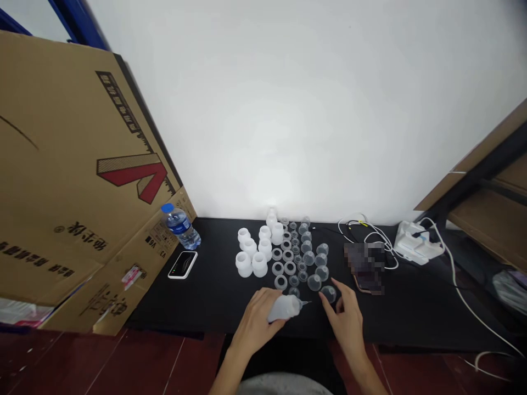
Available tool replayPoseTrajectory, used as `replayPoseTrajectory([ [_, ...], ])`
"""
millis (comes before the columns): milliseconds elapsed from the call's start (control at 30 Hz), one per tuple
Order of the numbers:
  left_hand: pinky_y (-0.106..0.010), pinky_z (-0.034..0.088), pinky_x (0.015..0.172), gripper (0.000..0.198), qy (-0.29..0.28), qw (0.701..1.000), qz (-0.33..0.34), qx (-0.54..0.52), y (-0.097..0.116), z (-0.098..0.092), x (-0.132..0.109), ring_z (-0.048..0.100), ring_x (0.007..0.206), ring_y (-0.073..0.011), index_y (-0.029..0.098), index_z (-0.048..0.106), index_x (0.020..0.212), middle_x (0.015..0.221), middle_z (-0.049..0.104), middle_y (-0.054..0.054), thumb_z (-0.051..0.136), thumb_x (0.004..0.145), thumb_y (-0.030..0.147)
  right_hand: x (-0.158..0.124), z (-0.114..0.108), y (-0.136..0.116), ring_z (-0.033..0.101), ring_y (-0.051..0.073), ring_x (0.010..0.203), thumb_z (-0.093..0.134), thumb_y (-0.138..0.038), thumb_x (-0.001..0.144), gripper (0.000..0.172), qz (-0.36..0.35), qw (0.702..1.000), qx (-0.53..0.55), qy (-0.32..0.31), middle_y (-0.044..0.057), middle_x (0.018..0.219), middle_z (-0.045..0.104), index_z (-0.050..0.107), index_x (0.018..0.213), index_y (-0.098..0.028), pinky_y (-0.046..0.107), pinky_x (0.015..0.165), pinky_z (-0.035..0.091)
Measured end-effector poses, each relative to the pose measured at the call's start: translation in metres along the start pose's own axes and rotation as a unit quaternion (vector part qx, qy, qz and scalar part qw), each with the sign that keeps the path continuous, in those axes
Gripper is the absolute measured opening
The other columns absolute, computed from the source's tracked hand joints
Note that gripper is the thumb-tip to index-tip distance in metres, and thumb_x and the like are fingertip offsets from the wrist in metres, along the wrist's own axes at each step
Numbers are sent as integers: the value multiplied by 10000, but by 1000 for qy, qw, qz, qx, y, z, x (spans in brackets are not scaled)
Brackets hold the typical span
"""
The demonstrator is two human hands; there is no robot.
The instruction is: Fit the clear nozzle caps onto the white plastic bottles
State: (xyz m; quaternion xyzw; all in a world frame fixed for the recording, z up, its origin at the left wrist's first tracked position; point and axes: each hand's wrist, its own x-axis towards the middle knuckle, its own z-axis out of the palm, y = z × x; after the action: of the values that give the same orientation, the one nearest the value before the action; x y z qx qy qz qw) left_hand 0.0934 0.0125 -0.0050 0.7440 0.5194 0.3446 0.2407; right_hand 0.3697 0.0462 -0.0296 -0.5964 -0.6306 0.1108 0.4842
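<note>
My left hand (260, 312) is wrapped round a white baby bottle (283, 308), which is tilted over to the right with a clear teat (302, 303) at its mouth end. My right hand (345, 311) has thumb and index finger at either side of a clear domed cap (329, 294) on the black table. Beyond the hands stand several open white bottles (244, 264). White collar rings (280, 282) lie in columns beside them, followed by small clear teats (303, 276) and more clear domed caps (314, 282).
A water bottle (181, 226) and a white phone-like device (183, 265) are at the left by a large cardboard box (82, 181). To the right are a partly blurred phone (364, 269), loose cables (381, 237) and a white power adapter (418, 244). A white wall (304, 109) rises behind the table.
</note>
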Motion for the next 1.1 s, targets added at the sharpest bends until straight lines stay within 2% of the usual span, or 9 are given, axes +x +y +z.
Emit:
replayPoseTrajectory([
  [100, -504, 553, 1042, 567, -21, 1000, 3, -3, 4, 4, 5, 662, 1218, -332, 295, 635, 1404, 1336, 722, -80, 796, 869, 193, -5, 0, 5, 569, 173, 592, 673, -521, 1018, 349, -2, 998, 17, -54, 112, 1060, 730, 734, 1172, -214, 334, 613, 571],
  [167, -516, 542, 1065, 607, -26, 1000, 7, -4, 3, 4, 10, 651, 1244, -335, 305, 610, 1447, 1362, 713, -81, 804, 879, 209, -9, 1, 6, 625, 191, 651, 672, -483, 1024, 315, -13, 994, 31, -102, 119, 1107, 740, 732, 1194, -224, 331, 634, 586],
  [300, -540, 517, 1114, 590, -17, 1000, 17, -2, -1, 3, 21, 636, 1298, -345, 298, 605, 1460, 1405, 700, -91, 803, 904, 275, -6, 8, -2, 740, 252, 876, 644, -412, 1032, 310, -37, 984, 48, -168, 123, 1234, 762, 727, 1280, -245, 368, 792, 637],
  [367, -544, 517, 1120, 554, -10, 1000, 16, -2, -3, 3, 26, 640, 1307, -350, 285, 615, 1447, 1411, 699, -99, 788, 921, 315, -1, 13, -7, 759, 262, 903, 643, -401, 1023, 323, -38, 981, 48, -183, 115, 1244, 779, 731, 1296, -252, 386, 833, 647],
  [567, -510, 553, 1051, 458, 4, 1000, -12, -5, 2, -3, 24, 685, 1206, -335, 279, 655, 1365, 1311, 735, -86, 766, 923, 327, 7, 28, -7, 731, 244, 742, 621, -447, 1026, 373, -28, 987, 20, -156, 108, 1165, 802, 713, 1332, -255, 416, 803, 651],
  [700, -433, 581, 924, 324, -36, 998, -17, -38, 17, -5, 12, 697, 1056, -298, 273, 713, 1183, 1125, 753, -66, 787, 869, 246, 7, 32, -1, 701, 221, 669, 613, -444, 1037, 362, -19, 989, 17, -148, 76, 1057, 800, 699, 1336, -259, 377, 744, 632],
  [833, -454, 580, 995, 495, -73, 995, -6, -64, 27, 3, 5, 695, 1125, -309, 303, 708, 1295, 1216, 755, -68, 838, 823, 229, 11, 34, 3, 674, 204, 632, 615, -430, 1035, 349, -18, 989, 15, -144, 75, 1041, 788, 689, 1318, -238, 368, 716, 613],
  [967, -507, 549, 1103, 626, -71, 996, 5, -45, 23, 15, 8, 673, 1238, -331, 292, 668, 1404, 1335, 741, -79, 869, 813, 246, 13, 36, 7, 667, 202, 632, 623, -435, 1036, 352, -23, 990, 28, -134, 66, 968, 775, 682, 1315, -228, 356, 699, 601],
  [1100, -490, 557, 1113, 686, -71, 997, 0, -36, 19, 20, 13, 675, 1255, -314, 294, 656, 1440, 1352, 738, -72, 890, 798, 241, 12, 36, 9, 642, 194, 589, 649, -462, 1027, 357, -10, 993, 50, -110, 45, 853, 753, 708, 1271, -208, 339, 673, 588],
])
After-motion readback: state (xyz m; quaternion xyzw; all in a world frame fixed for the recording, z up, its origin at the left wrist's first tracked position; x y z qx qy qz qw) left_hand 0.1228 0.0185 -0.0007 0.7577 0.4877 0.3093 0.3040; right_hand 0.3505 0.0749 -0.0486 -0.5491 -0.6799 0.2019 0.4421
